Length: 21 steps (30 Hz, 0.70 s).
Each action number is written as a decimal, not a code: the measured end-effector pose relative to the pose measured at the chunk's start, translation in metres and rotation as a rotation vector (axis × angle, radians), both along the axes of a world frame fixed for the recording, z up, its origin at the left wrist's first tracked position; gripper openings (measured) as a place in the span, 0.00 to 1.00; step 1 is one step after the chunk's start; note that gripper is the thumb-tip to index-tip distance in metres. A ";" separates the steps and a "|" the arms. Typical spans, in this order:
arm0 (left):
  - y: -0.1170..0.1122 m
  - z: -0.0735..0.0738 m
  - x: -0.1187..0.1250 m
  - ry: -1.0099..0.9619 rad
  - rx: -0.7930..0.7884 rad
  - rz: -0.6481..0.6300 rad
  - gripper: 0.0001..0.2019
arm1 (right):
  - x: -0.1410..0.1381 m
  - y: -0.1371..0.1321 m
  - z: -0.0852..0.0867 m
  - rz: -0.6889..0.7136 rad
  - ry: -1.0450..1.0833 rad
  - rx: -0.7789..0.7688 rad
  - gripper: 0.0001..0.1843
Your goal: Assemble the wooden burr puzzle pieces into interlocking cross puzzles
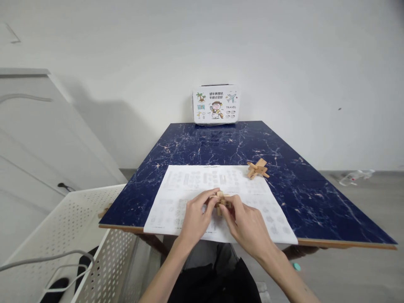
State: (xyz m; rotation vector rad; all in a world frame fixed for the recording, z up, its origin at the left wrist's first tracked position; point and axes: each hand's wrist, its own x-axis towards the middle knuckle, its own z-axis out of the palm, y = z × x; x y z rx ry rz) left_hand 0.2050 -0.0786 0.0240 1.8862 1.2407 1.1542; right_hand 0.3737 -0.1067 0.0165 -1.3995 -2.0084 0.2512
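A plain white wall [158, 46] rose behind a dark blue, marble-patterned table [221, 145] with a brown rim along its near edge. A white cabinet [34, 122] stood to the left, and a white perforated plastic basket [109, 256], with a grey cable [41, 259] trailing across it, sat beside the table's near left corner. A large white printed paper sheet [202, 185] covered the middle of the table's near half, its lower border hanging slightly over the near edge. A white rectangular case with cartoon prints and the word TRAVEL [216, 105] stood upright at the middle of the far edge, close to the wall.

Above the sheet, towards the near edge, the person's left hand [195, 214] and right hand [249, 221] met around a small light-brown cluster of wooden pieces [222, 202], each pinching it narrowly between thumb and fingers from its own side. The fingers partly hid the cluster, and whether it touched the paper could not be told. A second, spiky cluster of interlocked brown wooden bars [258, 169] lay over the sheet's far right corner, short of the table's right edge, well apart from the hands. A round teal cap [296, 267] lay on the floor beyond the near edge
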 end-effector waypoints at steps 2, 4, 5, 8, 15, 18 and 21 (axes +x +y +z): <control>-0.002 0.002 0.000 0.035 0.010 -0.053 0.16 | 0.005 0.000 0.001 0.020 0.063 -0.046 0.11; -0.004 0.004 0.001 0.073 -0.003 -0.107 0.20 | 0.011 0.000 0.003 0.039 0.120 -0.100 0.10; -0.005 0.005 0.001 0.088 -0.010 -0.131 0.24 | 0.015 0.001 0.004 0.049 0.141 -0.127 0.10; -0.006 0.008 0.002 0.103 -0.014 -0.174 0.30 | 0.024 0.001 0.006 0.081 0.178 -0.191 0.09; -0.004 0.004 0.001 0.116 -0.067 -0.223 0.29 | 0.027 0.000 0.010 0.150 0.171 -0.208 0.09; -0.004 0.004 0.000 0.093 -0.091 -0.225 0.31 | 0.027 0.000 0.008 0.140 0.159 -0.159 0.09; -0.004 0.004 0.000 0.111 -0.103 -0.224 0.34 | 0.028 0.000 0.006 0.118 0.193 -0.112 0.09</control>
